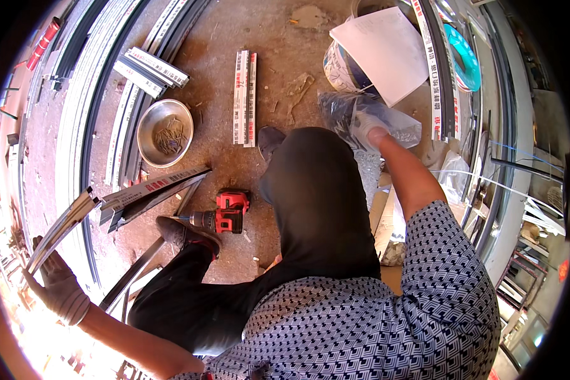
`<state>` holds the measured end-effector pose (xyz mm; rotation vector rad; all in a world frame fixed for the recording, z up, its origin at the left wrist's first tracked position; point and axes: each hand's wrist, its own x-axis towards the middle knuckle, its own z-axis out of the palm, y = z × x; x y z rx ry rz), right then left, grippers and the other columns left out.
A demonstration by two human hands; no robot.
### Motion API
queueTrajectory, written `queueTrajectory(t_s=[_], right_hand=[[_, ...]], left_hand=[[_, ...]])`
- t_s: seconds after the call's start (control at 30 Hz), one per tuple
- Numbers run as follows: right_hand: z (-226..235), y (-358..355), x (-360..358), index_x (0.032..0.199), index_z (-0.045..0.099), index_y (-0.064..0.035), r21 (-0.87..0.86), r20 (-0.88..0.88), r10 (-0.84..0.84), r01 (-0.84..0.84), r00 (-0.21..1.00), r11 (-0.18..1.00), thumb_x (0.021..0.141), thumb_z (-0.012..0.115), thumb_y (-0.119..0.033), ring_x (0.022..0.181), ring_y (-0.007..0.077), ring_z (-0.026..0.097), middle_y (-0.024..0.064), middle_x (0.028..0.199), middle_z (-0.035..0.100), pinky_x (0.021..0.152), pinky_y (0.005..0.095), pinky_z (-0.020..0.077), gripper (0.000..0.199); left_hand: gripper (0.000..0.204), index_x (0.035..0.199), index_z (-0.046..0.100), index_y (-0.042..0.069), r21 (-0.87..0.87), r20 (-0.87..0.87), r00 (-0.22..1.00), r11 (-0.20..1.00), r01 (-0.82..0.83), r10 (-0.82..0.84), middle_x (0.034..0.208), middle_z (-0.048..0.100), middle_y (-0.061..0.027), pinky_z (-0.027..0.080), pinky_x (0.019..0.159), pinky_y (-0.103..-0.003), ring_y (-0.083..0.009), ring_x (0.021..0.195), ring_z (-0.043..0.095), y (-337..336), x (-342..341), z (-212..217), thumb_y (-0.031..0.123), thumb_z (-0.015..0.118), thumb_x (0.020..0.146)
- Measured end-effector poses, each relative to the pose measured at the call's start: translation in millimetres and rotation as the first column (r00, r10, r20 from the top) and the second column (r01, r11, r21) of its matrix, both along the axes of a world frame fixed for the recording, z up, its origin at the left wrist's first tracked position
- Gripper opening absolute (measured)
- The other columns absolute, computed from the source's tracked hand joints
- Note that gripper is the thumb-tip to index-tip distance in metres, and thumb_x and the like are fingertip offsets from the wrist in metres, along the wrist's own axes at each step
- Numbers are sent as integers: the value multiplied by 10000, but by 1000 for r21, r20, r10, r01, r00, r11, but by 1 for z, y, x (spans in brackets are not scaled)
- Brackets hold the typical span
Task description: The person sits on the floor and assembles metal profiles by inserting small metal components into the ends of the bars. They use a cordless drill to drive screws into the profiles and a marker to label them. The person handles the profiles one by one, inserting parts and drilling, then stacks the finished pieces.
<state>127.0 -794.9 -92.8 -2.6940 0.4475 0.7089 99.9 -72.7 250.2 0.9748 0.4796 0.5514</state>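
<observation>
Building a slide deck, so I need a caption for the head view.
Left hand gripping a silvery strip, right hand at a plastic bag, red drill on the floor.

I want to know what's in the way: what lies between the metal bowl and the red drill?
In the head view, the end of the slanting strips reaches in between the metal bowl and the red drill.

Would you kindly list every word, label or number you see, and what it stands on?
I won't copy wording; printing shows on:
Short strips on floor: red, dark.
Long strip, right: red, dark.
Strip near the drill: red, dark.
Upper-left strips: mostly too small to read.
</observation>
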Motion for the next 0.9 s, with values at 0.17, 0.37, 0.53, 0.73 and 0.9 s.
queueTrajectory(t_s=[0.17, 0.37, 0.53, 0.73, 0.9], right_hand=[[19, 13, 12, 1196, 678, -148, -119, -57, 31, -37, 998, 992, 855, 702, -298, 1076, 393, 677, 183, 1144, 720, 925, 459, 530, 374], [17, 15, 19, 1227, 677, -138, -108, -176, 133, -153, 976, 982, 853, 706, -344, 1107, 393, 674, 185, 1173, 716, 939, 450, 536, 427], [7, 20, 10, 1210, 692, -136, -165, -72, 34, -46, 997, 985, 876, 707, -437, 1144, 389, 664, 181, 1219, 706, 971, 462, 526, 451], [23, 40, 14, 1264, 674, -160, -132, -111, -124, 109, 986, 985, 909, 644, -529, 1223, 358, 634, 159, 1288, 687, 1006, 452, 513, 513], [-6, 25, 15, 1176, 702, -152, -157, -43, -106, 98, 993, 983, 930, 608, -479, 1166, 383, 651, 164, 1229, 702, 976, 452, 525, 420]], left_hand=[[802, 1491, 308, -129, -20, 3, 1000, 1000, 5, -5, 1519, 427, -286, 441, 1185, -412, -340, 1412, 458, 4, -1, -1, 273, 731, 942], [805, 1490, 303, -133, -23, -1, 1000, 999, 31, -31, 1523, 423, -284, 459, 1172, -421, -341, 1409, 460, 13, -2, -3, 270, 734, 942], [780, 1474, 317, -149, -30, 0, 999, 999, 40, -40, 1504, 447, -286, 481, 1156, -422, -344, 1398, 474, 15, -2, -7, 257, 725, 947], [758, 1463, 333, -155, -40, 7, 999, 999, 33, -33, 1485, 465, -296, 494, 1145, -424, -349, 1383, 494, 12, -2, -5, 229, 729, 943], [760, 1459, 328, -154, -48, 14, 1000, 998, 27, -27, 1480, 461, -308, 489, 1151, -427, -354, 1386, 491, 12, 1, -8, 214, 737, 935]])
